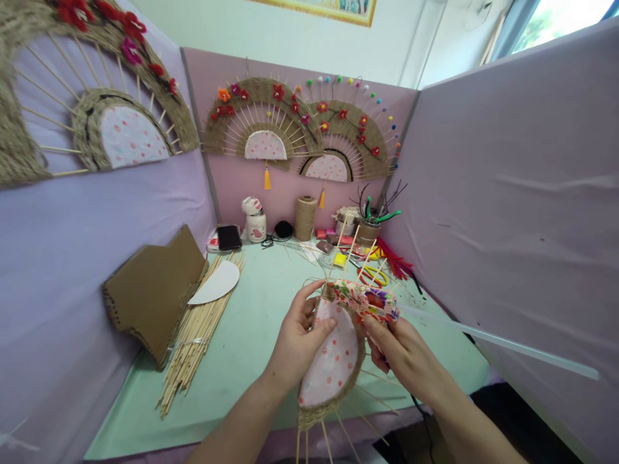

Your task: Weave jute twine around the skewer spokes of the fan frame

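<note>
The tabletop (256, 361) carries a brown cardboard piece (155, 290), tilted, at left. The half-round fan (333, 361), with twine border and radiating sticks, is positioned above the tabletop's near edge; the left grip (304, 328) is clamped on its straight side. A stick bundle (186, 361) lies beside the cardboard, under a white half-disc (217, 283). The right grip (401, 348) is closed around a floral-patterned glue gun (374, 301), front end beside the fan's upper twine.

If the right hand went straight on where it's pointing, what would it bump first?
Probably the dotted half-circle fan, just ahead of the right hand and its flowery glue gun; depth is unclear, so they may already touch it.
</note>
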`<state>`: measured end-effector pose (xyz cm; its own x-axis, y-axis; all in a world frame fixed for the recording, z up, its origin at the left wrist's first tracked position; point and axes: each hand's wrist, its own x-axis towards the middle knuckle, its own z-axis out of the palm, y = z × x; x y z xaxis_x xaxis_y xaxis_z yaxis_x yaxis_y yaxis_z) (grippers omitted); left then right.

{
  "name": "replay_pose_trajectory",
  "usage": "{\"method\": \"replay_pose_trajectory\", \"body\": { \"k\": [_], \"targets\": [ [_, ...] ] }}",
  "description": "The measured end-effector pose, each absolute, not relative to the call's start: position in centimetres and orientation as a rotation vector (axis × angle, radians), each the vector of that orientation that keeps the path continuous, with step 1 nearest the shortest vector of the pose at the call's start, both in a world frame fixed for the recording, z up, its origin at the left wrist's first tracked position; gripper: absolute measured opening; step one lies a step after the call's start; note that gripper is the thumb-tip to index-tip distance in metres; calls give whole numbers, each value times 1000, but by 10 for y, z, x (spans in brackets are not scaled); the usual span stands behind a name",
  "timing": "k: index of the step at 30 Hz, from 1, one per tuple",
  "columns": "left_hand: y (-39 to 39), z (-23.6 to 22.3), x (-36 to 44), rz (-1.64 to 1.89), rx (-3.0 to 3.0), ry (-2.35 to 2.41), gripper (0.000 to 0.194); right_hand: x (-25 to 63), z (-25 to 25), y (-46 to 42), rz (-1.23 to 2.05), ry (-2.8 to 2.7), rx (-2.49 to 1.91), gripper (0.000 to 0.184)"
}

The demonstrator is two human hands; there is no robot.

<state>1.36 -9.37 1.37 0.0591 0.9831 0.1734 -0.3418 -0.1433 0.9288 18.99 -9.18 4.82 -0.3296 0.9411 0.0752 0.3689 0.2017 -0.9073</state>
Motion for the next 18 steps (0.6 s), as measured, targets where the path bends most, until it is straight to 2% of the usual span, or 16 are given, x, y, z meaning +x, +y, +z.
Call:
{"method": "replay_pose_trajectory", "body": {
  "k": [18],
  "targets": [
    [-94,15,17,1399,1118,794,59,191,54,-94,1047,-1860,-1249,49]
  ]
}}
